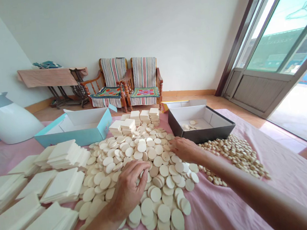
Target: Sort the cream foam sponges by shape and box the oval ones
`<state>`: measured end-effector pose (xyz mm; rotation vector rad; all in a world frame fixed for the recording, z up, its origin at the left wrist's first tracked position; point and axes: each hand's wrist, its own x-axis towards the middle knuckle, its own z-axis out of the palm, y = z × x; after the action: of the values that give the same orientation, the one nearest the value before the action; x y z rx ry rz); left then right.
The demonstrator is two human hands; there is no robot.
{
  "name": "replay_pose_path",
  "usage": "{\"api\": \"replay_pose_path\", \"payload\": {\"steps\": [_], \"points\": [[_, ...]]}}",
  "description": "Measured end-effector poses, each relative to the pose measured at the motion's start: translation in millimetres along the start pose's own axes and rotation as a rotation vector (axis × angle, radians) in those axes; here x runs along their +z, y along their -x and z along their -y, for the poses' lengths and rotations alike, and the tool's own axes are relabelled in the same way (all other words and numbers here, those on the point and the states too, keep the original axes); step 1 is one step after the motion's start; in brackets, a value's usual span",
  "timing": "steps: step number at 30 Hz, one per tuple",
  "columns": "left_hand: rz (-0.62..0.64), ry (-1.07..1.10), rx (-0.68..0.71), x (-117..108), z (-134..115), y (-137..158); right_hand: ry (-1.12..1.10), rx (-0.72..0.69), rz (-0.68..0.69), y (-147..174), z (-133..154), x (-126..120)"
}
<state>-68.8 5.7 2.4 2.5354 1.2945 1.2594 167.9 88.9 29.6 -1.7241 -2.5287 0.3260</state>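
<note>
A wide heap of pale round wooden discs (pixel 163 212) is spread over the pink cloth. My left hand (pixel 131 185) rests over the middle of the heap, fingers curled and the thumb tip close to the index finger; anything between them is hidden. Farther forward, at the heap's right side, my right hand (pixel 185 148) reaches down with its fingers bent together among the discs. Its fingertips are partly hidden, so I cannot see what they grip. Just beyond that hand stands a black open box (pixel 204 135) with a few discs inside.
Stacks of square wooden pieces (pixel 64 181) lie on the left, and smaller stacks (pixel 128 125) at the back. A light blue open box (pixel 71 138) and a white kettle (pixel 10 119) are behind. Small wooden beads (pixel 239 155) lie right on the pink cloth (pixel 278 168). Two chairs (pixel 143 76) stand beyond.
</note>
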Motion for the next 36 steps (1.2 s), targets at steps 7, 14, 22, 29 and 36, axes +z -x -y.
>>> {"api": "replay_pose_path", "payload": {"steps": [7, 14, 22, 29, 36], "points": [[0.002, 0.0, -0.003, 0.2, -0.1, -0.3, -0.09, -0.082, -0.048, -4.4, -6.6, 4.9], [0.002, -0.009, 0.003, 0.2, -1.2, -1.0, -0.137, -0.11, -0.04, -4.5, -1.6, 5.1], [-0.027, -0.006, 0.006, -1.2, -1.4, -1.5, -0.067, -0.072, -0.293, 8.9, 1.5, -31.0], [-0.046, -0.011, 0.014, -1.4, -2.1, -0.4, 0.186, 0.303, -0.337, -8.7, -74.2, -69.3], [-0.047, -0.01, 0.02, -2.6, -2.7, -0.1, 0.083, 0.266, -0.517, -2.3, -56.6, -56.9]]}}
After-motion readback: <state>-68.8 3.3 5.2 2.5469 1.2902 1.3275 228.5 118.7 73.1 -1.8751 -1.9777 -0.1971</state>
